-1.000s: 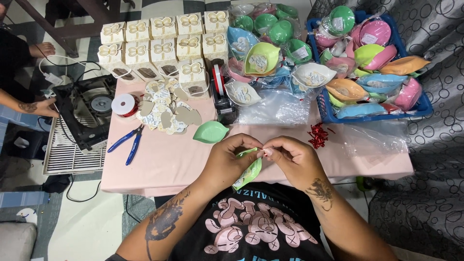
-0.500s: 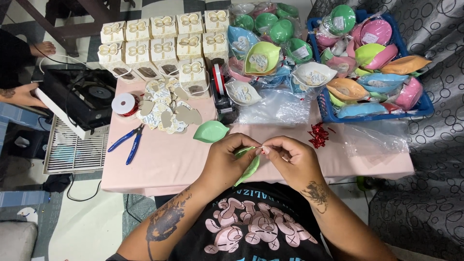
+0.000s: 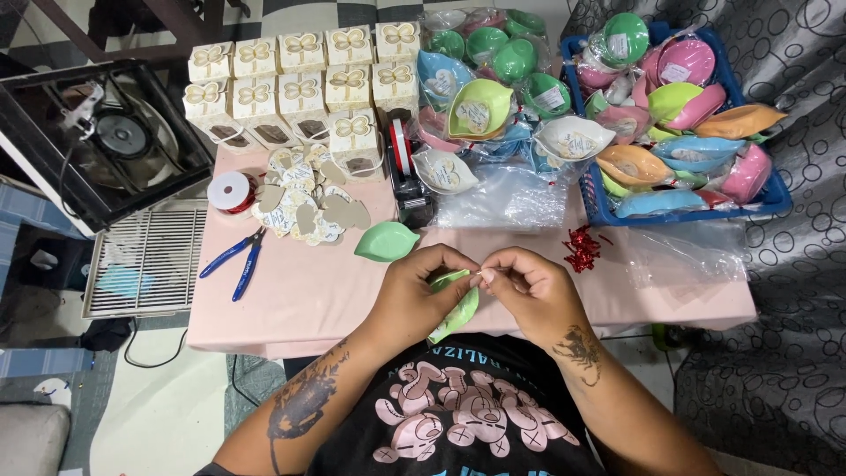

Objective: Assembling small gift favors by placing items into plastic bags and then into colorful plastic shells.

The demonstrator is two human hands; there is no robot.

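Both hands pinch my green dish (image 3: 458, 310): left hand (image 3: 421, 295), right hand (image 3: 527, 289); it tilts, long axis running upper-right to lower-left.

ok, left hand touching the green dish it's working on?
Touching. The head view shows the left hand wrapped around the green dish, fingers over its top edge, no gap.

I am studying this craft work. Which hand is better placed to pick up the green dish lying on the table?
Probably left. The left hand is just below the green dish, while the right hand is farther away. Both are busy on another green piece.
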